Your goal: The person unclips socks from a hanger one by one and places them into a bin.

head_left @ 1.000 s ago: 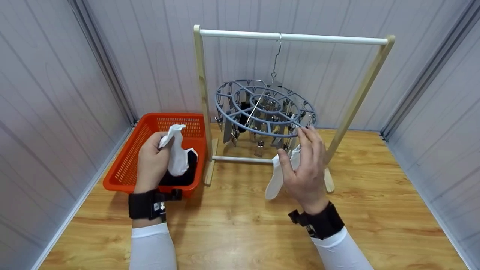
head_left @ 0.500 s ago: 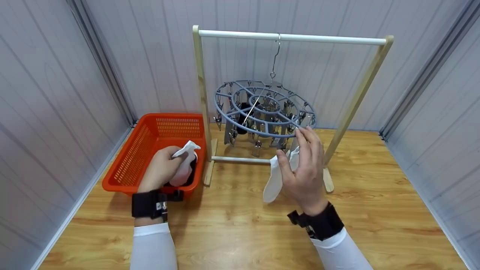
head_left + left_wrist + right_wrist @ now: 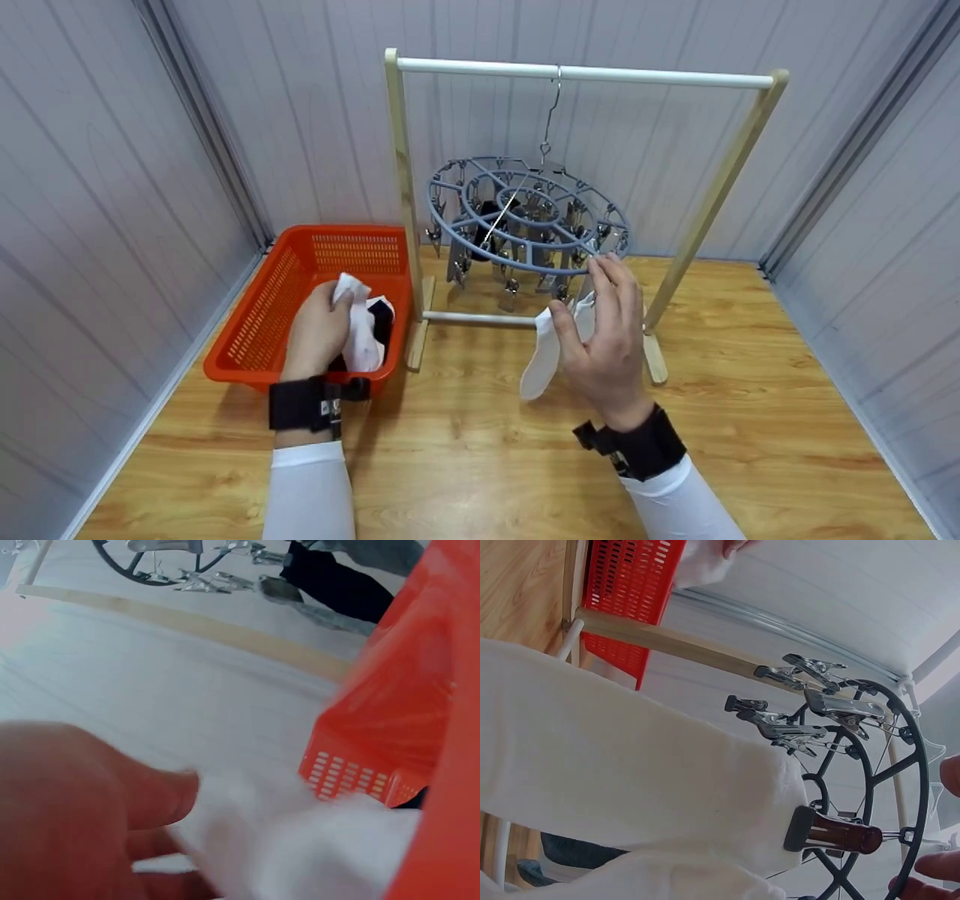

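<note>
My left hand (image 3: 319,330) pinches a white sock (image 3: 362,334) by its upper end, over the orange basket; the sock hangs down inside the basket's right side. In the left wrist view its cloth is blurred below the thumb. My right hand (image 3: 606,341) rests its fingertips on the near right rim of the round grey clip hanger (image 3: 529,266), fingers fairly straight, thumb apart. Close to that hand, a white sock (image 3: 630,742) hangs from a brown clip (image 3: 832,832) on the hanger. Another white sock (image 3: 682,874) hangs beside it.
The orange basket (image 3: 247,307) stands on the wood-grain table, left of the frame, with dark and white socks (image 3: 382,319) inside. A white rail (image 3: 480,67) on wooden posts carries the hanger. Dark and grey socks (image 3: 487,232) hang among metal clips (image 3: 511,286).
My left hand has lowered its white sock into the basket area and shifted slightly right. My right hand stays at the hanger's rim, while the hanger has turned slightly.
</note>
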Demonstrator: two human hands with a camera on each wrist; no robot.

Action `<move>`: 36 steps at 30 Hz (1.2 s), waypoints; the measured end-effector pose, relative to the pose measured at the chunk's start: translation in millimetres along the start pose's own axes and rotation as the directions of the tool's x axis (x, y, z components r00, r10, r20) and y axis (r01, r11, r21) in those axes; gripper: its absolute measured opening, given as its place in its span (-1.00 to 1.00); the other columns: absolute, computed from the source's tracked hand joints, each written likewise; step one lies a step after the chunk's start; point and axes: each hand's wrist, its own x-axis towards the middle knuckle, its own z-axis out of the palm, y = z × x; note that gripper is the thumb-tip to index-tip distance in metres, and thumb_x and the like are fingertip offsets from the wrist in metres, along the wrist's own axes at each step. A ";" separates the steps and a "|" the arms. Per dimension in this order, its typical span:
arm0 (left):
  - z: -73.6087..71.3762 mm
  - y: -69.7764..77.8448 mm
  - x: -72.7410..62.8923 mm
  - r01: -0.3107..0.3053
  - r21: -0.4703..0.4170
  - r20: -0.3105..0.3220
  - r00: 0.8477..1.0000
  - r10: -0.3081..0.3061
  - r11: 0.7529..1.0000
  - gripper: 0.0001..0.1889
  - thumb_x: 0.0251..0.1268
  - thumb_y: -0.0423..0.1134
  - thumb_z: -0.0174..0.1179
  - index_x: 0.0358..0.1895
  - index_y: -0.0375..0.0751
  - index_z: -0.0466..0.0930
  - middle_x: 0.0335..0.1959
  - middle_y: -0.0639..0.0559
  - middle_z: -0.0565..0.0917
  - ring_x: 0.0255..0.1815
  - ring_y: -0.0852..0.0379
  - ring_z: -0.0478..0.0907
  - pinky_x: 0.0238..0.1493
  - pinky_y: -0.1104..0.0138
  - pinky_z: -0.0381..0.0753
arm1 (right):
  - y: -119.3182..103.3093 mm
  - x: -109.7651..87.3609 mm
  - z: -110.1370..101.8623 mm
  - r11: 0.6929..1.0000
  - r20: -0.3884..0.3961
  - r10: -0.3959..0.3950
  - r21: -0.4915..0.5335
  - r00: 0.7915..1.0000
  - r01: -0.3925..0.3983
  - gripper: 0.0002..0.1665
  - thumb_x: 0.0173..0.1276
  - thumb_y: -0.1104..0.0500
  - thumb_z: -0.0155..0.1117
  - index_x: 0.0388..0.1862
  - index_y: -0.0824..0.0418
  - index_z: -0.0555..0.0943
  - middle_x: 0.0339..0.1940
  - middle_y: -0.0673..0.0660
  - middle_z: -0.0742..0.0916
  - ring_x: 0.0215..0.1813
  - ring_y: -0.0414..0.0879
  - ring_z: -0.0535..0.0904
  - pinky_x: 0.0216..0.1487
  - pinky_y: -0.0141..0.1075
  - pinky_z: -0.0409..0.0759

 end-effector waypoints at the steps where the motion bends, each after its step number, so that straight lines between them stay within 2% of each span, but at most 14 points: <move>1: -1.8 0.1 -0.1 0.017 0.000 -0.007 1.000 -0.017 1.000 -0.40 0.85 -0.06 -0.04 0.67 -0.40 0.32 0.58 -0.41 0.47 0.59 -0.35 0.41 0.60 -0.20 0.33 | -0.1 -0.1 0.0 1.000 0.002 0.001 0.000 1.000 -0.001 -0.22 0.54 0.13 0.42 0.56 0.55 0.45 0.50 0.51 0.52 0.63 0.34 0.35 0.73 0.11 0.18; 4: -5.1 0.9 0.0 0.056 -0.004 -0.005 0.998 -0.056 0.998 -0.34 0.86 -0.03 -0.07 0.74 -0.40 0.18 0.67 -0.42 0.35 0.68 -0.36 0.28 0.66 -0.19 0.24 | -0.3 -0.7 0.0 1.000 0.008 0.003 -0.002 1.000 -0.003 -0.22 0.55 0.13 0.41 0.57 0.54 0.44 0.50 0.51 0.51 0.63 0.34 0.35 0.73 0.10 0.18; 7: -4.0 3.0 -1.1 0.056 -0.012 0.001 0.998 -0.056 0.998 -0.34 0.85 -0.02 -0.04 0.72 -0.40 0.23 0.66 -0.42 0.36 0.67 -0.35 0.30 0.65 -0.20 0.27 | -0.3 -1.7 0.1 1.000 0.012 0.005 -0.002 1.000 -0.005 -0.24 0.56 0.14 0.40 0.57 0.54 0.44 0.50 0.52 0.51 0.63 0.34 0.35 0.73 0.10 0.18; 11: 3.4 8.4 -3.1 -0.016 -0.065 -0.010 1.000 0.016 0.998 -0.38 0.82 -0.04 0.07 0.65 -0.40 0.35 0.58 -0.40 0.46 0.60 -0.34 0.40 0.60 -0.18 0.34 | -0.5 -2.0 -0.7 1.000 0.015 0.009 0.001 1.000 -0.009 -0.26 0.56 0.19 0.40 0.58 0.53 0.45 0.52 0.51 0.51 0.63 0.34 0.34 0.73 0.09 0.19; 15: 16.5 17.3 -5.2 -0.088 -0.159 -0.024 0.996 0.085 0.983 -0.43 0.74 -0.07 0.21 0.56 -0.38 0.48 0.45 -0.35 0.60 0.49 -0.28 0.52 0.55 -0.11 0.42 | -2.9 -1.8 -2.4 1.000 0.016 0.013 0.006 1.000 -0.013 -0.28 0.56 0.25 0.39 0.58 0.53 0.45 0.52 0.51 0.51 0.64 0.33 0.35 0.72 0.07 0.21; 19: 30.2 30.5 -9.4 -0.140 -0.194 -0.004 0.990 0.142 0.971 -0.50 0.71 -0.07 0.26 0.47 -0.33 0.58 0.30 -0.26 0.69 0.34 -0.19 0.61 0.42 -0.06 0.55 | -6.2 -1.3 -3.4 1.000 0.010 0.007 0.010 1.000 -0.007 -0.29 0.54 0.28 0.41 0.56 0.54 0.47 0.51 0.51 0.53 0.62 0.33 0.38 0.71 0.07 0.23; 23: 40.0 40.8 -13.1 -0.213 -0.207 0.045 0.973 0.227 0.955 -0.57 0.71 -0.11 0.28 0.41 -0.31 0.65 0.21 -0.20 0.73 0.23 -0.13 0.63 0.30 -0.01 0.60 | -9.3 -0.3 -3.9 1.000 0.010 0.000 0.014 1.000 -0.001 -0.28 0.54 0.24 0.42 0.56 0.53 0.47 0.51 0.48 0.55 0.60 0.31 0.41 0.69 0.06 0.26; 26: 45.1 45.7 -14.9 -0.254 -0.225 0.085 0.957 0.279 0.940 -0.59 0.69 -0.14 0.32 0.38 -0.31 0.68 0.18 -0.17 0.75 0.19 -0.10 0.64 0.29 0.01 0.60 | -10.6 -0.3 -4.0 1.000 0.017 -0.005 0.020 1.000 0.005 -0.28 0.55 0.22 0.40 0.56 0.52 0.47 0.51 0.47 0.55 0.58 0.30 0.43 0.68 0.04 0.28; 32: 53.4 53.0 -19.5 -0.264 -0.294 0.174 0.930 0.323 0.919 -0.57 0.64 -0.10 0.38 0.38 -0.25 0.69 0.20 -0.10 0.77 0.23 -0.06 0.67 0.36 0.00 0.63 | -12.5 -1.0 -3.6 0.999 0.026 -0.031 0.044 0.999 0.030 -0.29 0.54 0.24 0.41 0.56 0.50 0.49 0.53 0.42 0.57 0.57 0.29 0.46 0.67 0.01 0.32; 36: 60.9 58.4 -23.5 -0.271 -0.327 0.242 0.902 0.357 0.905 -0.54 0.59 -0.04 0.43 0.38 -0.19 0.70 0.20 -0.05 0.78 0.19 -0.03 0.71 0.29 0.01 0.70 | -13.6 -0.6 -3.3 0.995 0.014 -0.070 0.077 0.997 0.069 -0.32 0.51 0.29 0.42 0.53 0.51 0.52 0.50 0.44 0.60 0.55 0.32 0.49 0.67 0.02 0.35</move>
